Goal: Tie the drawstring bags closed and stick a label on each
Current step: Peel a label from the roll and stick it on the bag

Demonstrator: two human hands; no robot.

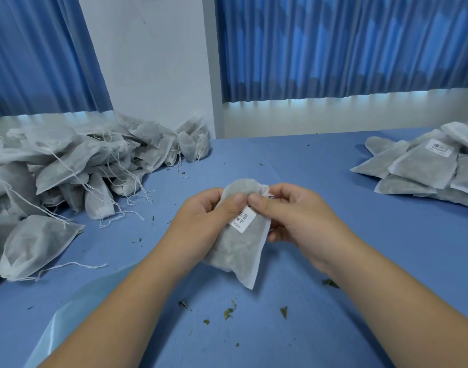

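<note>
Your left hand (201, 224) grips the drawstring bag (235, 253) from its left side, with the fingers curled behind it and the thumb pressed on the front near the top. Your right hand (294, 221) pinches the bag's upper right edge between thumb and fingers, close to the gathered mouth. The bag is held at centre over the blue tabletop (320, 168), tilted, mouth pointing away from you. Whether its lower corner touches the surface cannot be told. A white barcode label (244, 218) sits on the bag's front, just below both thumbs. On your left lies a loose pile of bags (68, 168) with strings trailing. At far right is a stack of flat bags (418, 168), one showing a label. Green leaf fragments (229, 313) are scattered near your forearms, and a clear plastic sheet (68, 314) lies at lower left.
</note>
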